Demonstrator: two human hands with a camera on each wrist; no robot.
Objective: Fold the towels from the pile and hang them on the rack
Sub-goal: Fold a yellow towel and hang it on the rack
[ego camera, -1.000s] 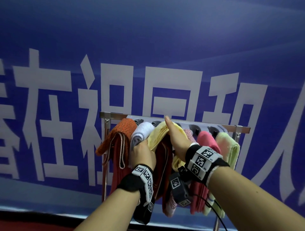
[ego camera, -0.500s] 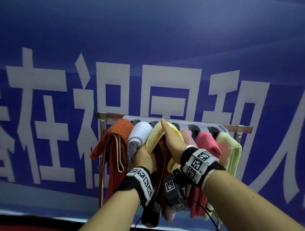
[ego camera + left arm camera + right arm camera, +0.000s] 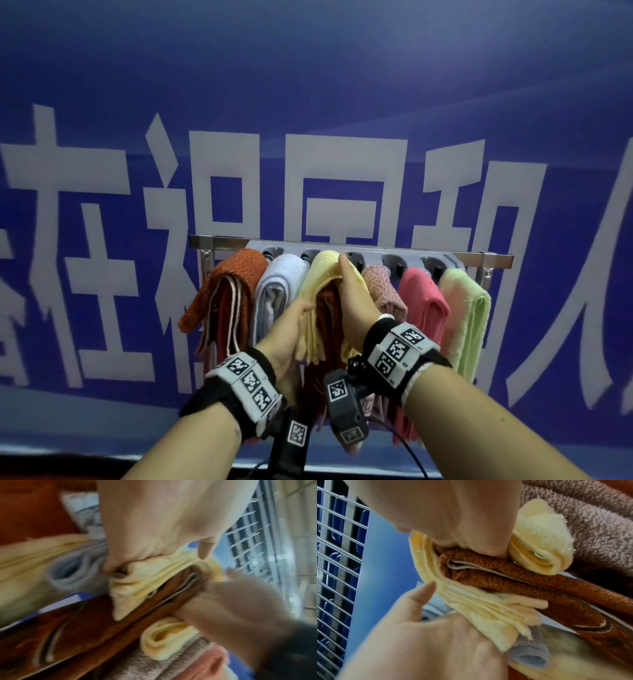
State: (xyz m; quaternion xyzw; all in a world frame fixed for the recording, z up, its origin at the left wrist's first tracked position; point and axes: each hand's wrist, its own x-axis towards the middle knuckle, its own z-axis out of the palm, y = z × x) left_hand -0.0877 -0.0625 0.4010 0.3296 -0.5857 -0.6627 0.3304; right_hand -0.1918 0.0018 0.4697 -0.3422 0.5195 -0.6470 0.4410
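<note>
Head view: a metal rack stands before a blue banner, a little toward 6 o'clock of the picture's middle. From its 9 o'clock end to its 3 o'clock end hang an orange towel, a pale grey towel, a yellow towel, a mottled pink towel, a coral towel and a light green towel, all folded and draped. The right hand lies along the yellow towel's crest, fingers straight and pressed together, pointing to 12 o'clock. At 7 o'clock of it the left hand grips that towel's hanging layers. A dark rust towel hangs between the two hands, under the yellow one.

Left wrist view, blurred: the left hand pinches the yellow towel's stacked edges between thumb and fingers. The dark rust towel touches it on the 6 o'clock side, and the right hand is at 4 o'clock.

Right wrist view: the right hand goes in between the yellow towel's folds, against the dark rust towel; its fingertips are buried, so I cannot tell how they end. The left hand, at 7 o'clock, pinches the yellow layers. A wire grille fills 9 o'clock.

To my eye the job is far along: seven towels are up and the yellow one is only being straightened. The pile is out of sight, so what remains I cannot say.
</note>
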